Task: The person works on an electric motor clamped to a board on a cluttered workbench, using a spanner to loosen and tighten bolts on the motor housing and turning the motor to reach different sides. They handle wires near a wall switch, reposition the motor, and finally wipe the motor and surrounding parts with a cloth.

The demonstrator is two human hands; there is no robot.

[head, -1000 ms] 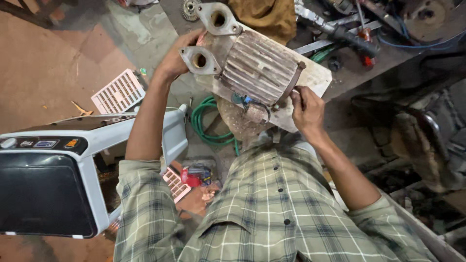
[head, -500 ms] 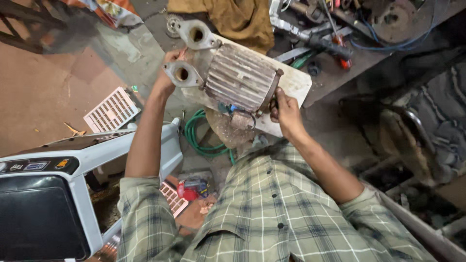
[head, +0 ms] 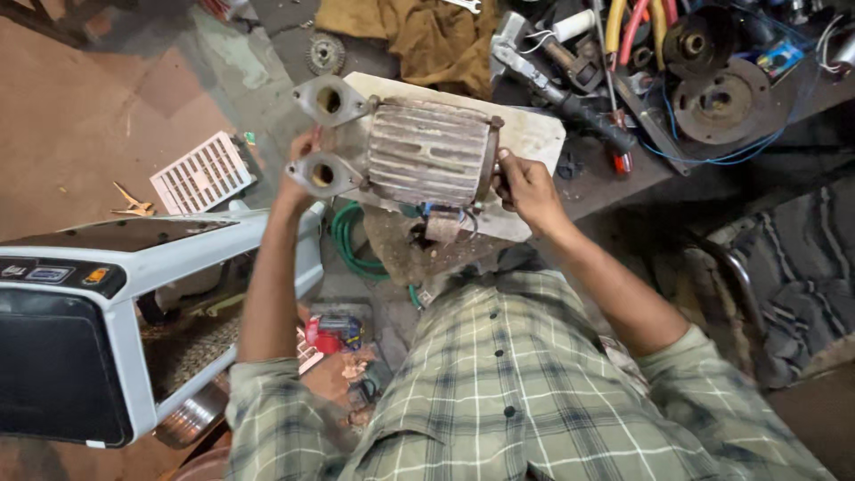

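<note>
Both hands carry a ribbed motor-pump body over the cluttered worktop.

The finned pump body (head: 427, 156) hangs at the middle of the view, just above a pale slab (head: 534, 134) on the worktop (head: 614, 183). The left hand (head: 298, 169) is closed around the end with the two round flanged ports (head: 322, 174), at nine o'clock of the body; the right hand (head: 525, 187) clamps the opposite end cap at three o'clock, fingers curled over the rim. Loose wires (head: 445, 218) dangle from the underside at six o'clock. A brown rag (head: 427, 36) lies at twelve o'clock and rusty discs (head: 721, 98) at two o'clock. I judge the load heavy and uneven: both grips should stay firm and level, with fingers clear of the wires and of the slab beneath.
</note>
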